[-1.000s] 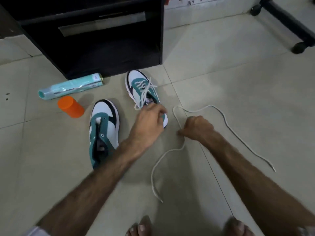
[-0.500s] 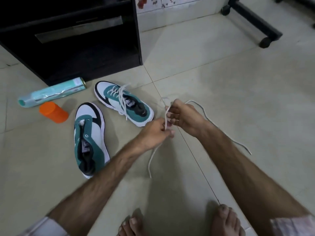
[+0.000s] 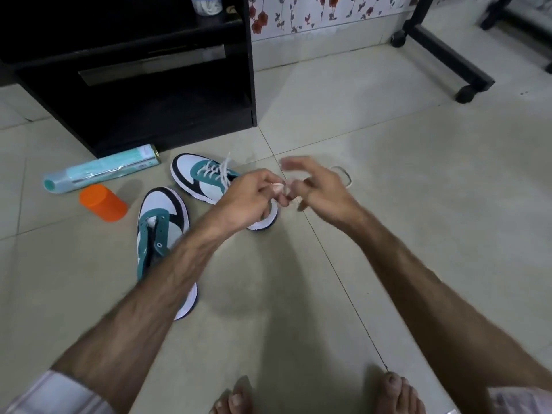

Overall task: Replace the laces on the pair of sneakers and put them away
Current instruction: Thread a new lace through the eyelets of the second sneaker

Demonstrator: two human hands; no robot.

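Hands: our left hand pinches the lace; right hand half-spread, blurred, grip unclear.
Surroundings: orange cup and spray can left of laced sneaker; left hand covers its heel.

An orange cup lies beside a teal canister.

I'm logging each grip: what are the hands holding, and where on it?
Both hands hold the loose white lace, bunched between the fingertips; which part is too blurred to tell.
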